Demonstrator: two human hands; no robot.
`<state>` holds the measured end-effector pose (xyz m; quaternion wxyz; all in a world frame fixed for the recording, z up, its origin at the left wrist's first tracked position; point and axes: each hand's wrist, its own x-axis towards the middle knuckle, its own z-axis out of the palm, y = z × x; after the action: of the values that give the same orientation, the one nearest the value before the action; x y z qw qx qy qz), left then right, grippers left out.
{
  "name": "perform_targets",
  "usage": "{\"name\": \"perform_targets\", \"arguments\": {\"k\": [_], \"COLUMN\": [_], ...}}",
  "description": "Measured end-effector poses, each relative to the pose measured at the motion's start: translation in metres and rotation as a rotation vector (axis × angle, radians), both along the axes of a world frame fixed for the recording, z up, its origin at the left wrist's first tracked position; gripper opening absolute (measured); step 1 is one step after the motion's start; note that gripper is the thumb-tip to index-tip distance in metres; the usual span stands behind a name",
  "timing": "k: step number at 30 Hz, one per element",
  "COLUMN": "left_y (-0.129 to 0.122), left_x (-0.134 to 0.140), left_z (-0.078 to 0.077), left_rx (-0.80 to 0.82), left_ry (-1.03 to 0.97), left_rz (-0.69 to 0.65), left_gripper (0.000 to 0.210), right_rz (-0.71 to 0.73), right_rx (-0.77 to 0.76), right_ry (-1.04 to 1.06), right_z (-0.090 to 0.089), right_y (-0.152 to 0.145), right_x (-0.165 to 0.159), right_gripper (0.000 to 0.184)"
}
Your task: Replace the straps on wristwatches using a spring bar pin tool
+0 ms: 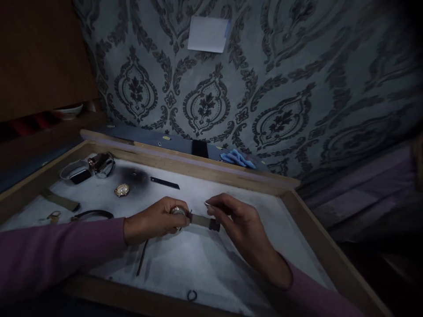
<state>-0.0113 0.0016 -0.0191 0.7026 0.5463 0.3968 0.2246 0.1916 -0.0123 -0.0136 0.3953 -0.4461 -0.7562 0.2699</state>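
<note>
Grey wallpaper (pixel 206 105), dark scroll-and-leaf motifs, behind a shallow wooden tray (pixel 185 165) with smudged white floor; on the wall, a pale rectangular panel (pixel 208 34), any print illegible. Over the tray, right hand (pixel 241 220) and left hand (pixel 155 220), the latter closed around a round metal-cased watch (pixel 179 211), dial too small to read, with a flat olive-grey strap (pixel 201 221) running from its fingers toward the right. Smaller: dark slant-ended strip (pixel 165 182), gold-toned watch head (pixel 122 189), and a thin bright metallic piece (pixel 207 204) pinched in the right fingertips.
</note>
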Motion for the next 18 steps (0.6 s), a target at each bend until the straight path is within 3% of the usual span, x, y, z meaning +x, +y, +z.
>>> {"name": "perform_targets", "arguments": {"k": [3, 10, 18], "left_y": [0.0004, -0.0006, 0.0003], "left_x": [-0.0004, -0.0007, -0.0013], "left_z": [-0.0013, -0.0004, -0.0052], "left_rx": [-0.014, -0.022, -0.014], "left_ry": [-0.025, -0.026, -0.050], "left_rz": [0.003, 0.001, -0.003], "left_gripper": [0.015, 0.016, 0.016], "right_rz": [-0.019, 0.081, 0.177], "right_rx": [0.063, -0.044, -0.091], "right_ry": [-0.033, -0.151, -0.111], "right_z": [-0.0024, -0.0004, -0.0032], "right_y": [0.0008, -0.0035, -0.0032], "right_x": [0.0001, -0.0028, -0.0026], "right_gripper": [0.012, 0.020, 0.020]}}
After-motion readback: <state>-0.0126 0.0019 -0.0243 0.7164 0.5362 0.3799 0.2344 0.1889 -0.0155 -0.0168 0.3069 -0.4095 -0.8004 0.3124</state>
